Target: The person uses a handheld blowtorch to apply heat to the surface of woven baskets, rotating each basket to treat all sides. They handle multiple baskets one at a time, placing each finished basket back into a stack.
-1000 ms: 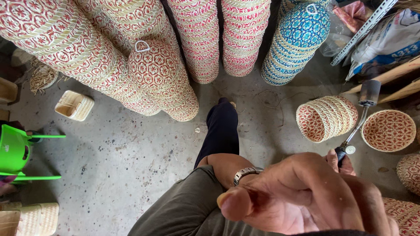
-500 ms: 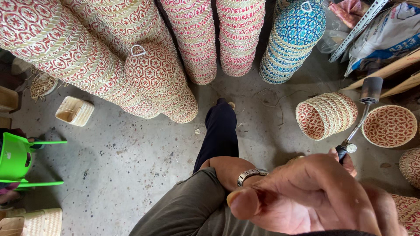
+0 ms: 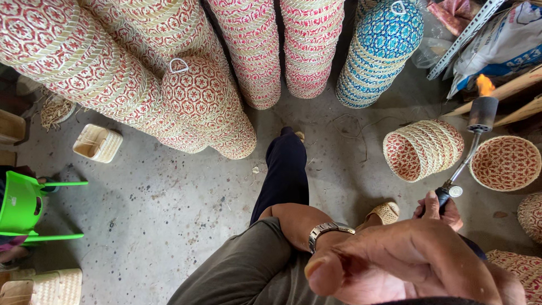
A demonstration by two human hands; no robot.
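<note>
The lit torch [image 3: 471, 144] points up over the floor, its flame beside a tipped basket [image 3: 424, 148]. The right hand [image 3: 439, 208] is wrapped tight around its handle. The left hand [image 3: 406, 265], wearing a watch [image 3: 327, 232], holds nothing.

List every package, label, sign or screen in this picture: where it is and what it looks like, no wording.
White woven plastic sack with blue and red print: top right corner, lying slumped behind a slanted grey metal rail.
Clear crumpled plastic bag: top right, beside the blue-and-cream woven basket stack.
Pink patterned bag or cloth: top edge, right; too little shows to tell which.
No signs or screens in view.
</note>
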